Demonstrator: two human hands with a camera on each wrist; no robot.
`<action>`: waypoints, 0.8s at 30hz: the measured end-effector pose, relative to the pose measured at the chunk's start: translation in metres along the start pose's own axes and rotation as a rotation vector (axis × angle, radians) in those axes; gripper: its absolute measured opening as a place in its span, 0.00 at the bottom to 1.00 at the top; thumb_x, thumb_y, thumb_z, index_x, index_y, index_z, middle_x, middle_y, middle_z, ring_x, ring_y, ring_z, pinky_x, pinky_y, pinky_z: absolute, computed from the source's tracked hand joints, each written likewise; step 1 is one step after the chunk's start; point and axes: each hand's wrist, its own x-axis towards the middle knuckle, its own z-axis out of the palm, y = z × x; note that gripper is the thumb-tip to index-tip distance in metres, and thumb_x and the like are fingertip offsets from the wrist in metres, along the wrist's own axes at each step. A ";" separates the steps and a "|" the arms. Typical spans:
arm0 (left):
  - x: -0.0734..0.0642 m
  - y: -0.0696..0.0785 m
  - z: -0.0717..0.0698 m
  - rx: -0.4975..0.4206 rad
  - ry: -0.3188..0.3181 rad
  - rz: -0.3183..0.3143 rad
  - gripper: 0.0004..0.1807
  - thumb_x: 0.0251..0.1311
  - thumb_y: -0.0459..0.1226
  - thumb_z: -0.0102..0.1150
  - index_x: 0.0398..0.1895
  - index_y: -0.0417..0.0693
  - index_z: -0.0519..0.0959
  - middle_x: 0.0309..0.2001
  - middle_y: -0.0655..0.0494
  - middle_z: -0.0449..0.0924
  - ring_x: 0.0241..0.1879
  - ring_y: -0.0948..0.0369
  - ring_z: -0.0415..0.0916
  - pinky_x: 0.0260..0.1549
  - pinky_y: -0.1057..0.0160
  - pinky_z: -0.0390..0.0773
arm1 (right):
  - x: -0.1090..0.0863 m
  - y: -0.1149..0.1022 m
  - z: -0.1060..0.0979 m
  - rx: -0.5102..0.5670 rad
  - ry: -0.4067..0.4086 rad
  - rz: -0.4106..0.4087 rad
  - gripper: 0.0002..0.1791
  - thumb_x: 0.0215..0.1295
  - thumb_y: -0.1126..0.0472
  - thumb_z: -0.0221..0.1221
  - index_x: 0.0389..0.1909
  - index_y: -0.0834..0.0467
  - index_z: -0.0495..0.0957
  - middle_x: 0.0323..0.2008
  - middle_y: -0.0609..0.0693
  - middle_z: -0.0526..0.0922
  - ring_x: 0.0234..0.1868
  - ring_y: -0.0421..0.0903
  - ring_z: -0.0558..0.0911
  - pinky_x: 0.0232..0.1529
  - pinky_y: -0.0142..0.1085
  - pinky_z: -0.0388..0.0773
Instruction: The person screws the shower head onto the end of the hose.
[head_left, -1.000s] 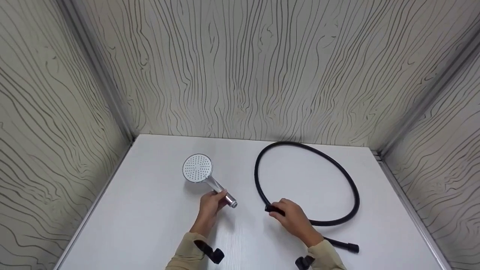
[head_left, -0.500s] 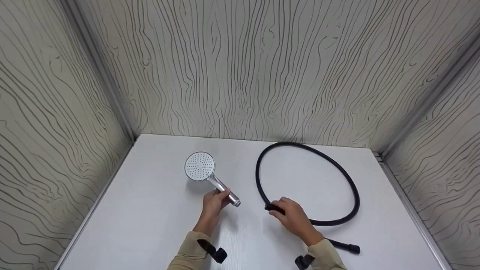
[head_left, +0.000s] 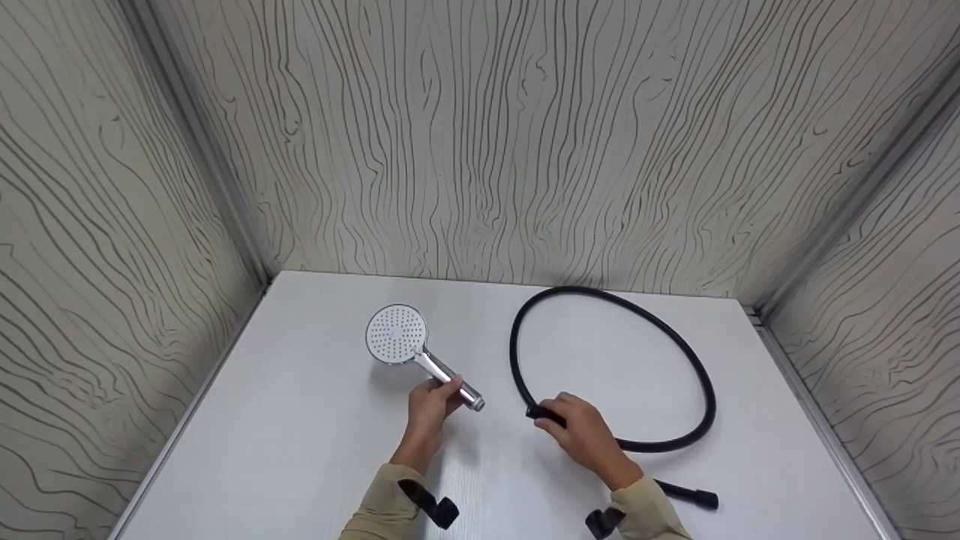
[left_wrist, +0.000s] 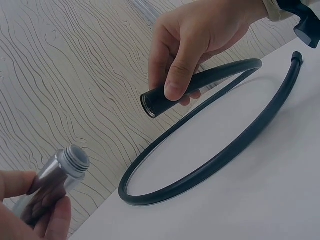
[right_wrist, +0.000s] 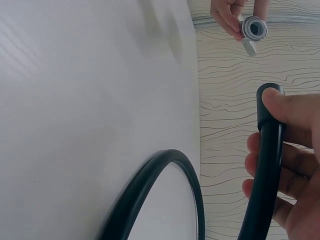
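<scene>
My left hand (head_left: pixel 429 411) grips the chrome handle of a shower head (head_left: pixel 397 334), whose round white spray face points up towards the head camera. In the left wrist view, the threaded end of the shower head (left_wrist: pixel 75 159) sticks out past the fingers. My right hand (head_left: pixel 583 429) pinches one end of a black shower hose (head_left: pixel 703 375) by its connector. That connector's open mouth shows in the left wrist view, pointing towards the threaded end, with a gap between them. The hose loops out behind the right hand, and its other connector (head_left: pixel 705 499) lies on the table.
A white table (head_left: pixel 285 420) lies under both hands. Wood-patterned panels (head_left: pixel 480 142) stand at the back and both sides, with grey metal strips in the corners. Each sleeve bears a black wrist mount (head_left: pixel 444 513).
The left hand has moved slightly right with the shower head, bringing its threaded end a little closer to the hose connector. The right hand has barely moved.
</scene>
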 end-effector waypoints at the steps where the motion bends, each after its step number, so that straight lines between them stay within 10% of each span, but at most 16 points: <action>1: 0.000 0.000 0.001 -0.003 0.002 0.005 0.19 0.66 0.37 0.57 0.53 0.30 0.72 0.42 0.46 0.83 0.41 0.60 0.84 0.56 0.56 0.79 | 0.000 0.000 0.000 0.002 0.001 0.000 0.08 0.64 0.55 0.63 0.41 0.53 0.84 0.30 0.39 0.77 0.30 0.32 0.71 0.29 0.26 0.72; 24: -0.007 0.003 0.012 -0.042 0.056 0.060 0.20 0.68 0.36 0.56 0.56 0.29 0.71 0.48 0.42 0.81 0.44 0.59 0.83 0.55 0.58 0.81 | 0.006 -0.005 0.002 -0.007 0.022 -0.038 0.08 0.65 0.55 0.62 0.38 0.55 0.83 0.28 0.40 0.76 0.28 0.33 0.69 0.28 0.27 0.70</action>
